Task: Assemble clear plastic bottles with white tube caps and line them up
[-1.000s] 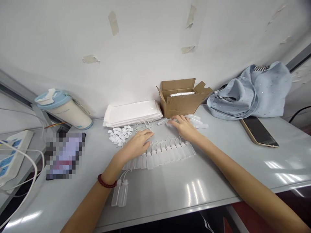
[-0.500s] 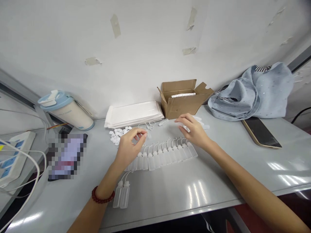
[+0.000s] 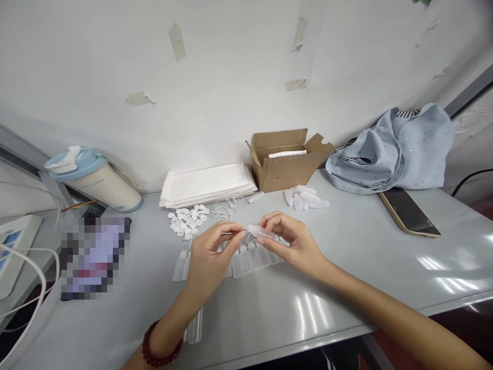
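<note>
My right hand [image 3: 290, 239] grips a small translucent plastic bottle [image 3: 265, 234] between thumb and fingers, its neck pointing left. Thumb and index finger of my left hand [image 3: 215, 252] are pinched together at that neck; what they hold is too small to make out. Under both hands runs a row of similar bottles [image 3: 241, 262] with thin looped straps, partly hidden. Nearer me, more bottles [image 3: 195, 329] lie partly behind my left wrist. Small white caps [image 3: 187, 221] are heaped beyond my left hand, beside loose clear loop straps [image 3: 221, 210].
Loose bottles [image 3: 306, 198] lie before an open cardboard box [image 3: 285, 172]. Left of the box is a stack of white packets [image 3: 208, 185]. A tumbler [image 3: 100, 180] and a blurred-out phone [image 3: 96, 257] are at left; a blue cloth bag [image 3: 389, 154] and another phone [image 3: 410, 213] at right.
My right hand has come from the loose bottles by the box to the middle with a bottle in it. My left hand has shifted slightly right and nearer, meeting the bottle's neck.
</note>
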Available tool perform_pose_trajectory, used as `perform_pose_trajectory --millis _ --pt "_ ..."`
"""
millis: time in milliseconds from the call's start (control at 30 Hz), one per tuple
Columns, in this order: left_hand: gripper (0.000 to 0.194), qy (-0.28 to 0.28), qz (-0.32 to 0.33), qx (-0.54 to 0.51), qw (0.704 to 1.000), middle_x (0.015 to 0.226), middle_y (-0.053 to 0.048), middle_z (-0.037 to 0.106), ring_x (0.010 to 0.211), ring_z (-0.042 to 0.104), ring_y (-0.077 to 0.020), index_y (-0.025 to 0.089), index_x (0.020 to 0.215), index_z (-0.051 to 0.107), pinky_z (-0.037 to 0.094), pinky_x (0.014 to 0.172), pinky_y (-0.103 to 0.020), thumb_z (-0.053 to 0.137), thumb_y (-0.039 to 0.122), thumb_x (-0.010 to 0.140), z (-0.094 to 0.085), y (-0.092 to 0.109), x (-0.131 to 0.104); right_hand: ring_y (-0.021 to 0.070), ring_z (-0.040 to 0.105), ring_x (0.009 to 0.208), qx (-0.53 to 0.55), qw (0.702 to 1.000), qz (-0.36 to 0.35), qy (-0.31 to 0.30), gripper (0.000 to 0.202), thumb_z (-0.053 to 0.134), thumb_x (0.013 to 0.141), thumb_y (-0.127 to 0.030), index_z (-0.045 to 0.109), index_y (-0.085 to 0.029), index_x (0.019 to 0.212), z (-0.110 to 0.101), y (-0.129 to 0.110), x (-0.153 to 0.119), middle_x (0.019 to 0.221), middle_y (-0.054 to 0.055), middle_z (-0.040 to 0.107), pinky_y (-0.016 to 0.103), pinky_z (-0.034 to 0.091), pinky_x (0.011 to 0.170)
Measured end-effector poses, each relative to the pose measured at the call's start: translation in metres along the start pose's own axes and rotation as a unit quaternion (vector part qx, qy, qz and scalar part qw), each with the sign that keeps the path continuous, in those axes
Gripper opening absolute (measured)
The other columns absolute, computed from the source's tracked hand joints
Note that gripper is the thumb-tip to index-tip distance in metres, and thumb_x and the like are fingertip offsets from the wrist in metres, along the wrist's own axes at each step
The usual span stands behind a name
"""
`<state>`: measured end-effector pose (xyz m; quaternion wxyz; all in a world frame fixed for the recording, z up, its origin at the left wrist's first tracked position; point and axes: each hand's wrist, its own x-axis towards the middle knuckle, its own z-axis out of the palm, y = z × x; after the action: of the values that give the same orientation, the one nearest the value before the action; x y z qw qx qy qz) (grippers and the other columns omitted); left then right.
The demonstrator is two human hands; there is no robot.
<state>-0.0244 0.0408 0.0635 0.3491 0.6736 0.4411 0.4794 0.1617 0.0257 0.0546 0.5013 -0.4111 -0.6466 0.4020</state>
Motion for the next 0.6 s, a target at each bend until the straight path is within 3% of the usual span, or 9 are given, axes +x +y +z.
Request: perform_pose_trajectory --millis 233,600 --pt "0.008 -0.012 0.042 0.002 0.999 0.084 0.002 0.07 0.078 0.065 -0.0092 0.02 0.085 0.068 0.057 0.072 -0.017 0.063 0.013 0.083 -0.0042 0.0024 -0.0018 0.0136 0.063 0.08 0.072 0.995 0.059 -0.035 0.018 0.07 0.079 -0.024 0.055 -0.02 0.088 0.0006 -0.0031 -0.0004 0.087 0.001 0.062 0.03 0.051 0.076" --pt "0.008 -0.013 0.064 0.005 0.998 0.084 0.0 0.068 0.079 0.064 -0.0113 0.018 0.084 0.067 0.057 0.073 -0.021 0.062 0.012 0.083 -0.0053 0.0028 -0.0025 0.0148 0.065 0.078 0.015 0.997 0.038 -0.065 0.019 0.069 0.079 -0.025 0.058 -0.018 0.093 0.0015 -0.0083 -0.0034 0.083 0.003 0.066 0.029 0.052 0.07"
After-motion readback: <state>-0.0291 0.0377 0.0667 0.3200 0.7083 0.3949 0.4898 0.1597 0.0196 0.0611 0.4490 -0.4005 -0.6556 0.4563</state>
